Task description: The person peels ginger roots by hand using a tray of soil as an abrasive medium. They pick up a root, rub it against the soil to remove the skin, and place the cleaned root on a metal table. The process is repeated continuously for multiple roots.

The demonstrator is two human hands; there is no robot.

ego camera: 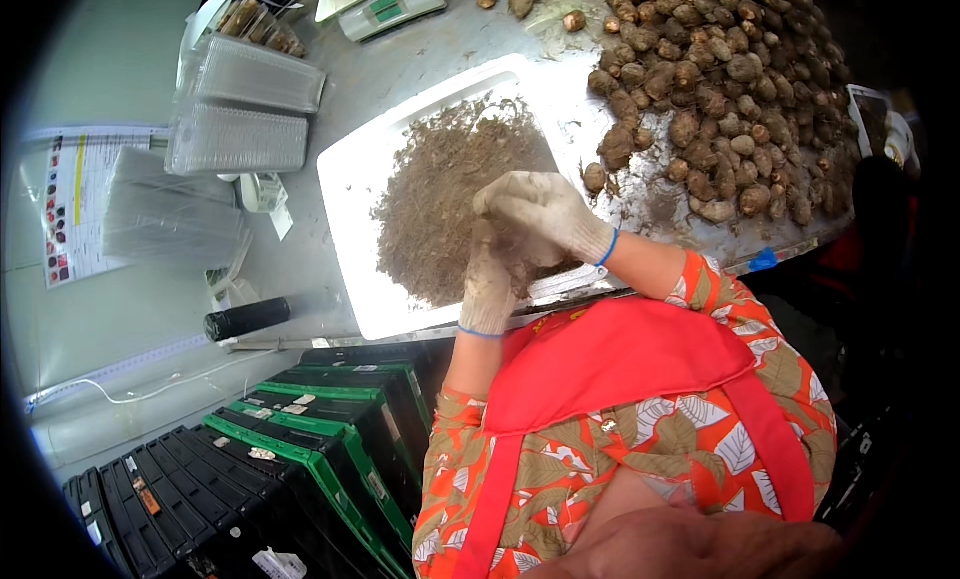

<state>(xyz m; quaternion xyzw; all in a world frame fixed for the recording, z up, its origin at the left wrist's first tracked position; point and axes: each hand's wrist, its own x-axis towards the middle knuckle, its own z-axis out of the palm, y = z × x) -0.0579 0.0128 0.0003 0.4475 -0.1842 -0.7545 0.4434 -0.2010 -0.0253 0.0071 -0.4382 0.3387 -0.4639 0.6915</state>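
Observation:
My left hand and my right hand, both in pale, soiled knit gloves with blue cuff edges, meet over the near right part of a white plastic tray. The right glove's fingers are curled over the left one; whether anything lies between them is hidden. Brown root fibres and loose soil cover much of the tray's bottom. To the right of the tray spreads a large heap of small brown taro corms, with a single corm close to the tray's edge.
Stacked clear plastic punnets, a bundle of clear film and a label roll are at the left. A digital scale stands at the back. A black cylinder lies at the table's near left edge, above black and green crates.

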